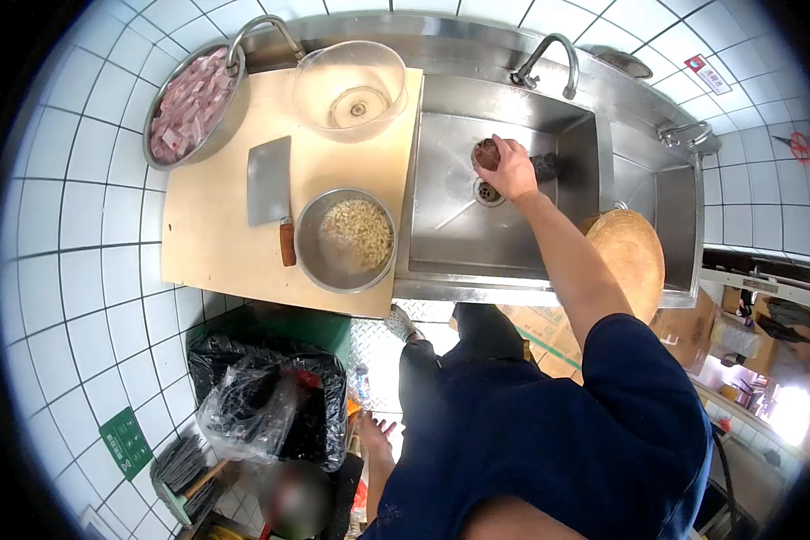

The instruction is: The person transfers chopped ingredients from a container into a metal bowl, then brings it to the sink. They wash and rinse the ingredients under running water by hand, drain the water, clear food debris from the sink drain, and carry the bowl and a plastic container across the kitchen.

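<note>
My right hand [515, 171] reaches into the steel sink [450, 236], its fingers closed around a small, round, brown thing [486, 155] whose kind I cannot make out. Just below it lies the sink's drain [488, 193], uncovered. A dark lump [544, 166] sits in the sink behind my wrist. Down by my side, my left hand [375, 435] hangs with fingers apart, holding nothing. It is beside the bin [337, 396] lined with a black bag.
On the wooden board [216, 252] are a cleaver [270, 184], a clear plastic basin [396, 90] and a steel bowl [308, 238] of chopped pale pieces. Raw meat fills a bowl [153, 162] at the far left. A tap [569, 67] overhangs the sink; a round wooden board [634, 261] leans at right.
</note>
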`<act>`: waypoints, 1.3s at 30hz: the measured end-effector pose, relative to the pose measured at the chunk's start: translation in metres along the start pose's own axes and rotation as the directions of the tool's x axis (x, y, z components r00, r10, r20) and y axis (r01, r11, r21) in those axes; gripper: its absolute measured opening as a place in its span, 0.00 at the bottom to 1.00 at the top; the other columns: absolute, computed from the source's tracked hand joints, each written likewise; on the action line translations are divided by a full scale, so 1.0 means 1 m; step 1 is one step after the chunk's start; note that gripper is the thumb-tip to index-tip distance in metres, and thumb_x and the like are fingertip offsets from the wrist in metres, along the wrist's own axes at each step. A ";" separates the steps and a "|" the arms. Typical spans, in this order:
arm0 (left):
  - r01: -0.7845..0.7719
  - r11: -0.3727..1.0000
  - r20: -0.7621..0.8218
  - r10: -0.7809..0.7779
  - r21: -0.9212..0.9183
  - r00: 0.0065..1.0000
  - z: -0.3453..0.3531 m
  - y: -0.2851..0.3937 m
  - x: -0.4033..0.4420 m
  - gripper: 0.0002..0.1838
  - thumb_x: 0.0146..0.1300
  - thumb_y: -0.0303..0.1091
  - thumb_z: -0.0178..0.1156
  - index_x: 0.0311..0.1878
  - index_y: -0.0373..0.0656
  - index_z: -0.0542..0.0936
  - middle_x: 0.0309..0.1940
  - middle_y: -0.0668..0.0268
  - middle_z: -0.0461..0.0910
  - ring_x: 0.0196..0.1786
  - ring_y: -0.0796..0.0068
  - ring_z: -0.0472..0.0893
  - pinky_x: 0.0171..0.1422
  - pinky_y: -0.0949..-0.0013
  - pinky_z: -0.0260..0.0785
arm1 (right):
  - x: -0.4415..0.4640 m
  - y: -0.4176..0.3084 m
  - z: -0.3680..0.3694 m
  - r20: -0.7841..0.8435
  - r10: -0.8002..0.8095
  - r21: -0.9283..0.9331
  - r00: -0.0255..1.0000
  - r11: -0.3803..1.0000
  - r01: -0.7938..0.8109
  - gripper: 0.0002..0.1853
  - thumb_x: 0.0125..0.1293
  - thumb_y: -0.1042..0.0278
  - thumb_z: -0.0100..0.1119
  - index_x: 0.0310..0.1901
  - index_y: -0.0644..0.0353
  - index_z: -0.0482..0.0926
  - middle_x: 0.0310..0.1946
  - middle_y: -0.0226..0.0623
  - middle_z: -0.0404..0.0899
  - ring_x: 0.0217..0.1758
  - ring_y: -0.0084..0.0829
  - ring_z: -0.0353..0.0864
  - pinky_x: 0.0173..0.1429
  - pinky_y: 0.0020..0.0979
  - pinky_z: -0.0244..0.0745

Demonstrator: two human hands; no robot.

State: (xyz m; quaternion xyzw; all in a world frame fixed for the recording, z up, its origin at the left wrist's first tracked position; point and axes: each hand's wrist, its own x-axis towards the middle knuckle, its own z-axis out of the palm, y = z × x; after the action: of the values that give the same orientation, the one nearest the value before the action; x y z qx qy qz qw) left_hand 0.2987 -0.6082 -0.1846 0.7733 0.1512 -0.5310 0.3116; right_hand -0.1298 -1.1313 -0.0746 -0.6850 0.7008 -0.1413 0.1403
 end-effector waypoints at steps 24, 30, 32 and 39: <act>-0.030 1.000 0.023 0.030 -0.003 0.999 -0.047 -0.040 0.027 0.21 0.66 0.38 0.53 0.60 0.39 0.73 0.50 0.57 0.70 0.51 0.59 0.72 0.43 0.52 0.81 | 0.011 -0.020 -0.008 -0.150 0.033 -0.054 0.988 0.998 -0.041 0.44 0.49 0.47 0.75 0.64 0.64 0.72 0.54 0.56 0.76 0.58 0.50 0.78 0.64 0.42 0.74; -0.002 0.998 0.010 0.001 0.060 1.000 -0.059 -0.044 0.024 0.22 0.67 0.36 0.52 0.61 0.37 0.72 0.55 0.56 0.71 0.52 0.58 0.73 0.43 0.51 0.82 | 0.004 -0.022 -0.010 -0.132 0.048 -0.072 0.990 0.996 -0.058 0.44 0.49 0.45 0.74 0.64 0.65 0.73 0.54 0.56 0.77 0.58 0.51 0.78 0.64 0.42 0.74; -0.040 0.996 0.028 0.038 0.075 0.999 -0.057 -0.040 0.021 0.22 0.67 0.36 0.52 0.62 0.37 0.72 0.56 0.57 0.72 0.52 0.58 0.73 0.44 0.51 0.82 | 0.002 -0.021 -0.009 -0.147 0.065 -0.052 0.987 0.996 -0.073 0.44 0.50 0.45 0.73 0.65 0.64 0.72 0.54 0.56 0.76 0.59 0.51 0.77 0.65 0.42 0.73; -0.138 0.980 0.078 0.128 0.141 0.989 -0.050 -0.027 0.012 0.24 0.66 0.38 0.54 0.62 0.38 0.72 0.54 0.58 0.72 0.50 0.61 0.73 0.43 0.54 0.82 | -0.010 -0.010 0.000 -0.056 0.068 -0.080 0.996 0.994 -0.072 0.44 0.51 0.44 0.73 0.66 0.62 0.71 0.59 0.53 0.74 0.64 0.48 0.75 0.67 0.41 0.72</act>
State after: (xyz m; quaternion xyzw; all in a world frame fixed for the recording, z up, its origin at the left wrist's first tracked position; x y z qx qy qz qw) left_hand 0.3245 -0.5565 -0.1922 0.7838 0.0493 -0.5449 0.2939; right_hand -0.1201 -1.1220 -0.0703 -0.6613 0.7330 -0.1258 0.0982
